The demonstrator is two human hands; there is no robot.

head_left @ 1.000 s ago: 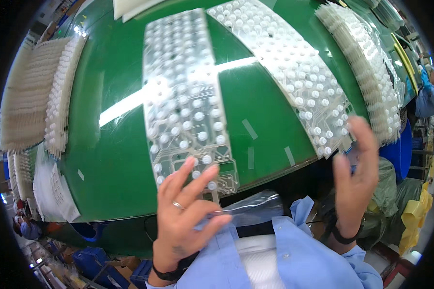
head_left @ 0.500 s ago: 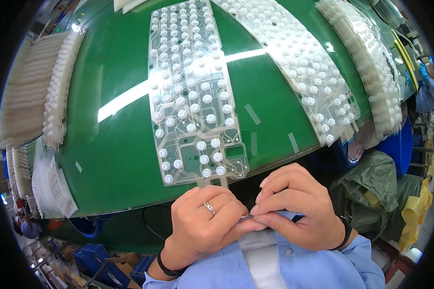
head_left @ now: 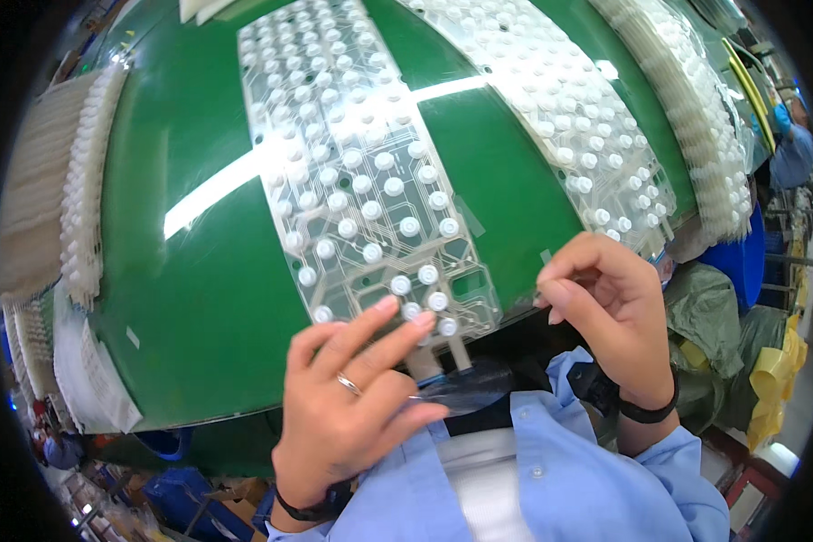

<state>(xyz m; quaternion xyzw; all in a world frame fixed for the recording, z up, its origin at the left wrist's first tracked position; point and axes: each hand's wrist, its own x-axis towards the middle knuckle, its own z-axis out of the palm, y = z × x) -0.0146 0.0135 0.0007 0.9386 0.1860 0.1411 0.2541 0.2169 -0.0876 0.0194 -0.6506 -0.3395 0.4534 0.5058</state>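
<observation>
A clear keyboard membrane sheet (head_left: 397,167) with printed traces and rows of white rubber domes lies lengthwise in front of me. My left hand (head_left: 348,406), a ring on one finger, rests its spread fingertips on the near end of that sheet. Below its fingers, the sheet's connector tails (head_left: 461,354) reach past the table edge. To the right, my right hand (head_left: 610,312) hovers by the edge, thumb and forefinger pinched together. Something small and dark shows at those fingertips, too small to name.
Another domed membrane sheet (head_left: 551,108) lies at the right on the green table (head_left: 199,334). Stacks of such sheets stand at the far left (head_left: 45,190) and far right (head_left: 686,99). A blue bin (head_left: 741,262) and green plastic bags (head_left: 709,307) are beyond the right edge.
My hands have moved apart from their shared pinch. The left has opened onto the sheet's near end; the right has gone up and right. The view has shifted slightly.
</observation>
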